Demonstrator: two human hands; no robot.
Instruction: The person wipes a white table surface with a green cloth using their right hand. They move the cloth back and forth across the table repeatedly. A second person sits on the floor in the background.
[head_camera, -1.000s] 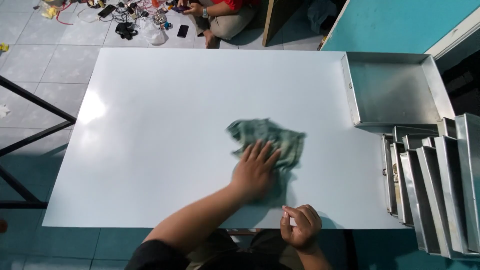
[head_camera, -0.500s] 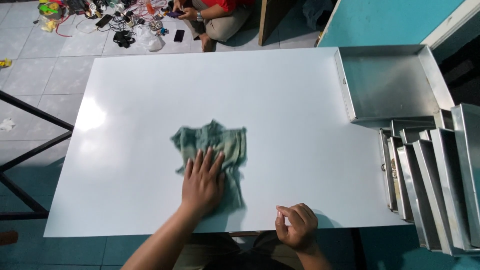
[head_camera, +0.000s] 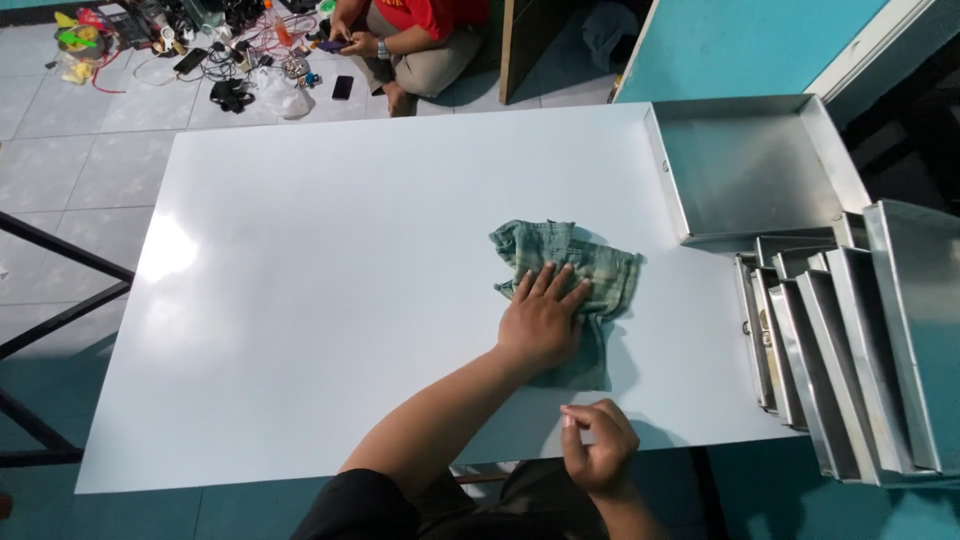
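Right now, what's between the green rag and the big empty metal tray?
Nothing: the head view shows only bare white tabletop between the green rag and the flat metal tray.

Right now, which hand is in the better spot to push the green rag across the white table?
The left hand. It lies flat on the green rag, fingers spread, on the white table. The right hand is curled at the table's near edge, off the rag.
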